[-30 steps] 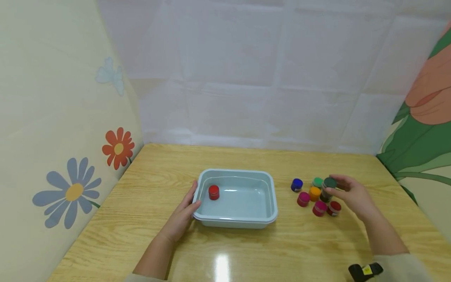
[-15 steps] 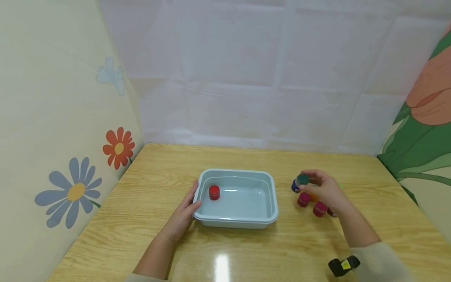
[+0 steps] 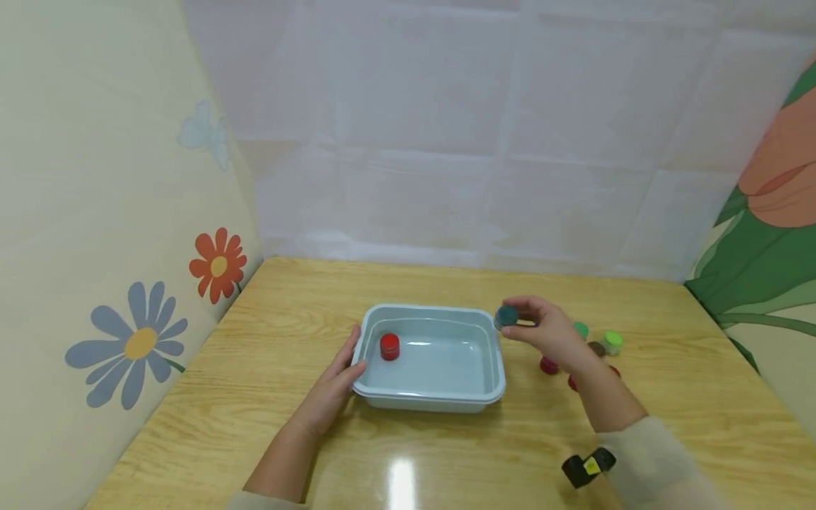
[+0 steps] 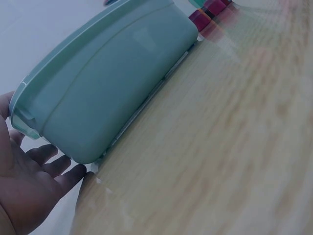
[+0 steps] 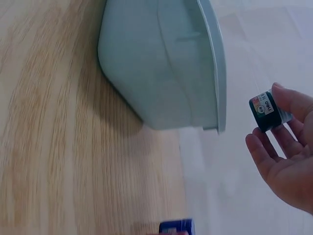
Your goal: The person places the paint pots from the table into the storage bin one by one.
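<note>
A: Head view: we see the right hand pinching a dark green pot between thumb and fingers, just above the right rim of the tray.

B: We confirm. The left hand rests open against the tray's left wall, likely to steady it on the worktop. A red pot stands inside; the remaining pots sit right of the tray.
</note>
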Demonstrator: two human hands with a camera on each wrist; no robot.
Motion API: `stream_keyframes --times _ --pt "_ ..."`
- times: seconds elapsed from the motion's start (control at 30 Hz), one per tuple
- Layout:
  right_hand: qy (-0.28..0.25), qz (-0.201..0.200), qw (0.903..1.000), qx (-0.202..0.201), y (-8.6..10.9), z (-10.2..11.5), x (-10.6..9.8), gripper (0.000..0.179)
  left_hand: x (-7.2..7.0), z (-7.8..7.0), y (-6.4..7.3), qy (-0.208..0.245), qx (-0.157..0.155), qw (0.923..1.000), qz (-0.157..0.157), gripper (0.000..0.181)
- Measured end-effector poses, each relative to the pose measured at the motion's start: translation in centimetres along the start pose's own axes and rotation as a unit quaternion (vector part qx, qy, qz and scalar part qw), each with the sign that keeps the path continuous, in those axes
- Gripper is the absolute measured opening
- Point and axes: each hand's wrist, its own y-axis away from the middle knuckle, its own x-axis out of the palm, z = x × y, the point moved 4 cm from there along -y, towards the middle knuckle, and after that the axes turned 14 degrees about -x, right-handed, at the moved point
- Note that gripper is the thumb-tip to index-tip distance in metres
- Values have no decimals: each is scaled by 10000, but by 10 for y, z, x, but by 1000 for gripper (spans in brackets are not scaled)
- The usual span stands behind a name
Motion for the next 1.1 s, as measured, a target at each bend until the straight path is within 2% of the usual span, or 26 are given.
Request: stream_keyframes --times 0.3,0.53,0.83,1.1 --pt "-127 294 9995 -76 -23 11 36 51 0 1 -1 3 -45 10000 1 65" --pt "-360 434 9983 -143 -43 11 67 49 0 2 -2 4 0 10000 14 65" --pt "-177 642 9978 55 -60 4 102 47 -1 2 -3 15 -30 10000 -80 65" --pt "20 665 9972 335 -67 3 122 48 0 3 -2 69 -46 9999 -92 65"
